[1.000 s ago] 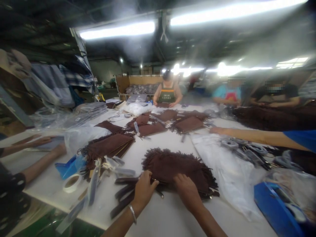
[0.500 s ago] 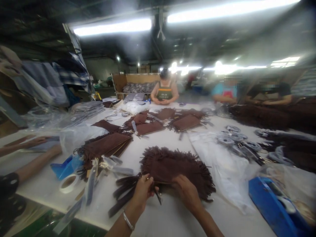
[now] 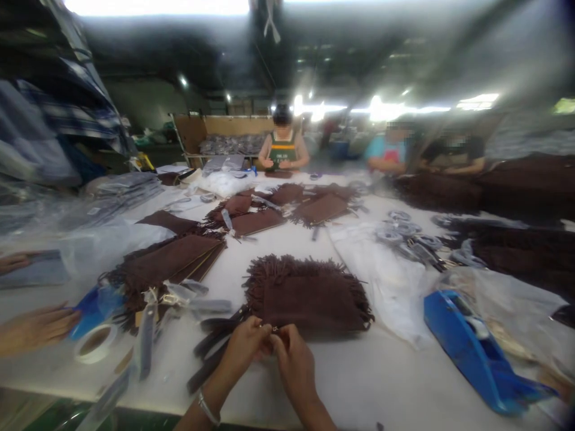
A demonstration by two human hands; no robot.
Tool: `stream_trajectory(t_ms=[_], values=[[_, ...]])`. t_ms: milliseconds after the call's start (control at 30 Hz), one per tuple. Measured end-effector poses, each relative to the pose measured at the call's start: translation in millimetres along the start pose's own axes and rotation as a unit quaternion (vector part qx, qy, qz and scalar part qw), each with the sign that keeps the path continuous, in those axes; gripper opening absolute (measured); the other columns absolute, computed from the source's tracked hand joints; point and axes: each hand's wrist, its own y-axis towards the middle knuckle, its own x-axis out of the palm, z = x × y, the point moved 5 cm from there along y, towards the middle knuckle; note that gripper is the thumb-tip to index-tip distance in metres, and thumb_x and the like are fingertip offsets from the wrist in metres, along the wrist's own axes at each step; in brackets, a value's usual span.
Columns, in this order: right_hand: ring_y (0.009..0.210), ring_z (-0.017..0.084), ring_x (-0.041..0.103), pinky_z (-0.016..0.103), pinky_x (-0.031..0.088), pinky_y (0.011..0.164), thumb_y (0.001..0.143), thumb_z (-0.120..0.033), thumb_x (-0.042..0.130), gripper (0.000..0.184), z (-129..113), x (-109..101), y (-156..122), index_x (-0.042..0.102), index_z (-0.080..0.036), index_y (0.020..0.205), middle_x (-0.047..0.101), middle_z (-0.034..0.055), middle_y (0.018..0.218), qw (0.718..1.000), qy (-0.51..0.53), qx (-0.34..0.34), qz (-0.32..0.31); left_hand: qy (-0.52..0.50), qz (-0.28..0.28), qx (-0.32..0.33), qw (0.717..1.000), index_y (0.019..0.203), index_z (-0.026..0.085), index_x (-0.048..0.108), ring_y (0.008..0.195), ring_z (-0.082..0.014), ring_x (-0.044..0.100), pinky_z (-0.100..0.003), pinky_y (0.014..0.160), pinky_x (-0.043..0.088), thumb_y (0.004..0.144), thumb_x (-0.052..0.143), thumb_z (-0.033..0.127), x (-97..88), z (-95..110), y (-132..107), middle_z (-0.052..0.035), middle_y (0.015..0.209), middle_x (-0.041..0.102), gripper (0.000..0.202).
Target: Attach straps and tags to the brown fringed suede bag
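Meeting at the near edge of the brown fringed bag (image 3: 309,293), which lies flat on the white surface (image 3: 381,383), the left hand (image 3: 242,350) and right hand (image 3: 294,366) pinch their curled fingertips together on a small shiny piece (image 3: 272,328), too blurred to identify. Dark straps (image 3: 211,353) lie left of the bag, their ends hidden under the left hand.

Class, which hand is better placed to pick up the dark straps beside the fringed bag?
Probably left: the left hand lies right beside the dark straps, while the right hand sits beyond it.
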Motion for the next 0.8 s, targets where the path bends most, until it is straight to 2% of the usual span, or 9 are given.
stream_trajectory(t_ms=[100,233,367,500,600,633,700,733,800], values=[[0.074,0.018,0.065,0.024,0.041,0.064,0.089,-0.034,0.051,0.013,-0.8,1.2,4.4,0.058,-0.023,0.087,0.07,-0.0016,0.077,0.999,0.032,0.039,-0.02,0.021,-0.03,0.028,0.999,0.091,0.017,0.051,0.055,-0.0188,0.066,-0.022,0.045,0.041,0.08,0.058,0.053,-3.0,0.8,0.2,-0.0038,0.066,0.069,0.038],[0.069,0.017,0.063,0.024,0.04,0.062,0.088,-0.037,0.053,0.017,-1.0,1.4,1.7,0.06,-0.023,0.082,0.068,-0.0015,0.073,0.997,0.049,0.064,-0.007,0.035,-0.051,0.012,0.998,0.087,0.018,0.048,0.048,-0.018,0.063,-0.021,0.041,0.038,0.08,0.056,0.049,-5.1,4.1,2.1,-0.0025,0.062,0.068,0.033],[0.072,0.017,0.059,0.025,0.038,0.065,0.087,-0.031,0.055,0.014,-8.2,-4.6,-1.9,0.057,-0.022,0.077,0.063,0.0005,0.076,0.997,-0.067,-0.01,0.04,0.14,-0.041,0.027,0.989,0.079,0.019,0.051,0.04,-0.0153,0.056,-0.022,0.041,0.038,0.081,0.054,0.044,-12.1,21.2,0.4,0.001,0.053,0.064,0.025],[0.077,0.021,0.056,0.031,0.036,0.07,0.088,-0.024,0.054,0.008,-1.4,-35.2,0.8,0.056,-0.022,0.081,0.061,0.0041,0.08,0.962,-0.244,-0.088,0.083,0.282,-0.022,0.083,0.956,0.075,0.02,0.054,0.043,-0.0138,0.057,-0.023,0.051,0.041,0.086,0.051,0.04,-27.2,41.7,0.0,0.0033,0.051,0.062,0.023],[0.077,0.023,0.055,0.034,0.037,0.071,0.089,-0.025,0.054,0.008,17.9,-68.9,6.2,0.055,-0.021,0.081,0.059,0.0053,0.079,0.935,-0.329,-0.081,0.101,0.349,-0.031,0.053,0.935,0.078,0.019,0.055,0.043,-0.0145,0.058,-0.023,0.052,0.04,0.089,0.048,0.038,-34.6,40.6,-0.1,0.0031,0.051,0.062,0.023],[0.077,0.024,0.055,0.035,0.037,0.071,0.089,-0.025,0.054,0.01,22.5,-77.1,8.0,0.054,-0.021,0.08,0.058,0.0055,0.078,0.928,-0.35,-0.079,0.1,0.378,-0.028,0.045,0.924,0.081,0.019,0.056,0.046,-0.0156,0.06,-0.024,0.052,0.041,0.089,0.049,0.037,-34.3,39.1,-1.6,0.002,0.054,0.063,0.021],[0.08,0.025,0.055,0.037,0.039,0.073,0.089,-0.026,0.055,0.009,23.4,-85.7,10.8,0.055,-0.02,0.082,0.059,0.0071,0.08,0.916,-0.376,-0.095,0.102,0.461,0.018,0.054,0.886,0.096,0.017,0.058,0.058,-0.0195,0.065,-0.026,0.056,0.043,0.089,0.051,0.033,-29.7,40.1,-7.1,-0.0023,0.065,0.067,0.018],[0.085,0.027,0.056,0.039,0.04,0.076,0.089,-0.026,0.056,0.007,19.2,-85.2,11.9,0.057,-0.019,0.088,0.061,0.0091,0.087,0.912,-0.378,-0.118,0.108,0.504,0.051,0.078,0.859,0.108,0.016,0.057,0.068,-0.0217,0.067,-0.028,0.061,0.044,0.09,0.053,0.031,-24.1,43.5,-10.9,-0.0054,0.076,0.069,0.024],[0.102,0.029,0.054,0.042,0.039,0.088,0.088,-0.025,0.057,0.019,6.1,-74.9,14.9,0.057,-0.018,0.106,0.061,0.0129,0.109,0.907,-0.361,-0.186,0.111,0.569,0.088,0.161,0.801,0.129,0.017,0.046,0.091,-0.0261,0.065,-0.033,0.075,0.047,0.089,0.055,0.028,-5.3,52.8,-18.1,-0.011,0.101,0.068,0.042]])
